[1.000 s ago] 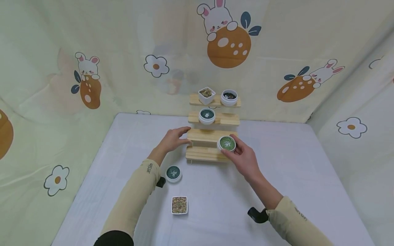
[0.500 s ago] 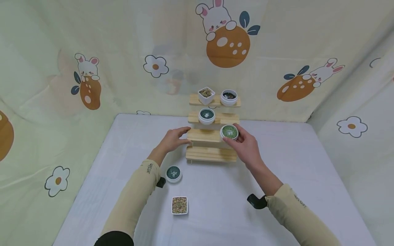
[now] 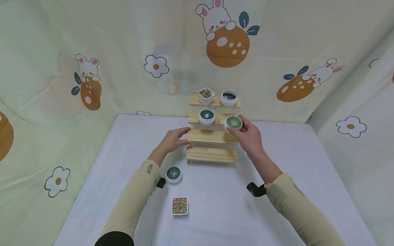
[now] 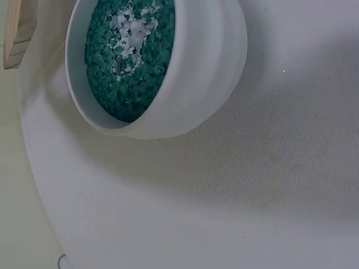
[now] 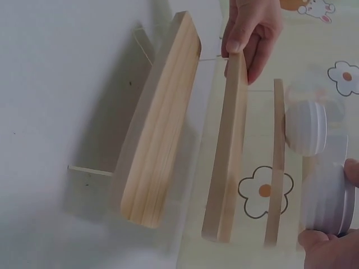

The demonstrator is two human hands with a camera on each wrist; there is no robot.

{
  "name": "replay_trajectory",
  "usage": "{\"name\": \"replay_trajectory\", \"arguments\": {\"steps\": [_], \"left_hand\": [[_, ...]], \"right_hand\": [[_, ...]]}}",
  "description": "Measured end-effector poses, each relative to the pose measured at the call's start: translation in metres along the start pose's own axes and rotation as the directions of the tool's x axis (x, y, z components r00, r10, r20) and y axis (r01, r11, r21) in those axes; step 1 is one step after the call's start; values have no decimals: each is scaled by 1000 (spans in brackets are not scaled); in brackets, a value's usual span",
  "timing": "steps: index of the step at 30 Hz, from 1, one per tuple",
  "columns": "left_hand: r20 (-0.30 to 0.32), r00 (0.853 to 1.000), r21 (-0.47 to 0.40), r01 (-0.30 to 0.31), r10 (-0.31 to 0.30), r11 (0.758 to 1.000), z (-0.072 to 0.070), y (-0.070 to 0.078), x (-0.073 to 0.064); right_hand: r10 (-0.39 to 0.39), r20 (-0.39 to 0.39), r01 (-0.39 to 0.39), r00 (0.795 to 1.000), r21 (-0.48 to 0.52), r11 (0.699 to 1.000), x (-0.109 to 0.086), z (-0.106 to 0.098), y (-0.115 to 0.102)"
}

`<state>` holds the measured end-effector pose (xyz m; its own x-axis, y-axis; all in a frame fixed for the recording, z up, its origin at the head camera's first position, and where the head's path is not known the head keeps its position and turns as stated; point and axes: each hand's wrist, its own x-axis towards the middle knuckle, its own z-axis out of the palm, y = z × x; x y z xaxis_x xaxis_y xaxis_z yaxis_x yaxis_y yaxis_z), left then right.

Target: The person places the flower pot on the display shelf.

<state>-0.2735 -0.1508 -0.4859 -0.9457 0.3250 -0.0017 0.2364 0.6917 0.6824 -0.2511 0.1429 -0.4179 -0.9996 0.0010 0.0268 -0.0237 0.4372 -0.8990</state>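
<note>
Near the right end of the second-highest plank (image 3: 220,119), in the head view, the right hand (image 3: 250,137) pinches a green-filled jar (image 3: 234,122); whether its base touches the wood I cannot tell. The left hand (image 3: 172,139) is at the left end of the next plank down (image 3: 207,136). A blue-green jar (image 3: 207,117) stands left of the held one; the top plank (image 3: 218,104) bears a square dish (image 3: 206,96) and a dark-filled jar (image 3: 229,98). On the white cloth (image 3: 221,212) stand a teal jar (image 3: 173,174) and a grain dish (image 3: 180,206).

The left wrist view shows the teal jar close up, white bits on its filling.

From the right wrist, the left hand grips its plank's end between thumb and fingers.
</note>
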Motion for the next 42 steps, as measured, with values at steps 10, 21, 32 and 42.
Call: {"name": "replay_trajectory", "arguments": {"steps": [10, 21, 32, 42], "left_hand": [[10, 1000, -15, 16, -16, 1000, 1, 1, 0], [5, 1000, -9, 11, -11, 1000, 0, 1, 0], [13, 1000, 1, 21, -21, 1000, -2, 1, 0], [11, 1000, -7, 15, -15, 1000, -2, 2, -1]], "right_hand": [[32, -25, -32, 999, -3, 999, 14, 0, 0], [40, -28, -41, 999, -28, 999, 27, 7, 1], [12, -40, -14, 999, -52, 999, 34, 13, -1], [-3, -47, 0, 999, -74, 997, 36, 15, -1]]}}
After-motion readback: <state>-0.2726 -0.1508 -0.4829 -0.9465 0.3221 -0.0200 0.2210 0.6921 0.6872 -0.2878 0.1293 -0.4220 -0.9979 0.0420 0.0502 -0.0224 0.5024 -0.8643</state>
